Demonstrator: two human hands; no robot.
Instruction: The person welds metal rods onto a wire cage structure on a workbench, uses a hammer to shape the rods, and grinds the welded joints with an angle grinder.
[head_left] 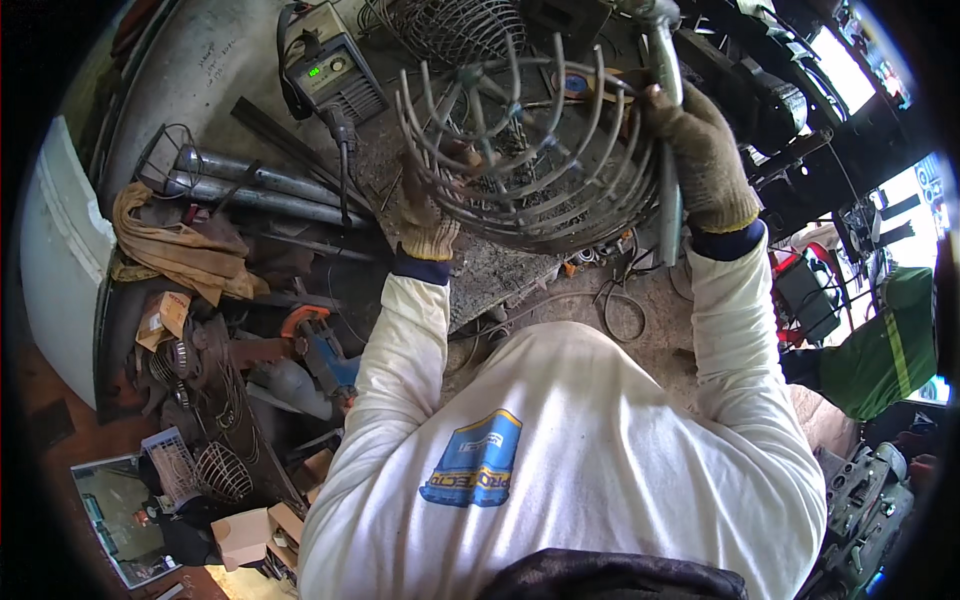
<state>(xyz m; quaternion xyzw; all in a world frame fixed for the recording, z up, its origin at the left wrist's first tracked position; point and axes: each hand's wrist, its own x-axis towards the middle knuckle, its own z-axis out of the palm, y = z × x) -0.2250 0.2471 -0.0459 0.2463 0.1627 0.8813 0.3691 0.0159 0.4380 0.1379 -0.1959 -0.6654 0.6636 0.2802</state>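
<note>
A round cage of bent steel rods [545,238] is held up in front of me, its curved prongs pointing up and away. My left hand [425,215], in a worn knitted glove, closes on the cage's left side; wires partly cover its fingers. On the right, my gloved right hand [712,165] is wrapped round the metal shaft of a hammer [670,215]. The hammer stands nearly upright beside the cage, with its head at the top edge of the picture. Whether the right fingers also touch the cage is hidden.
Below the cage lies a grimy metal worktop [490,275]. A welding machine [335,75] with a lit display stands far left, near steel tubes [270,180]. Another wire cage [450,30] sits behind. An angle grinder [325,350] lies left; a person's green trouser leg [885,350] shows right.
</note>
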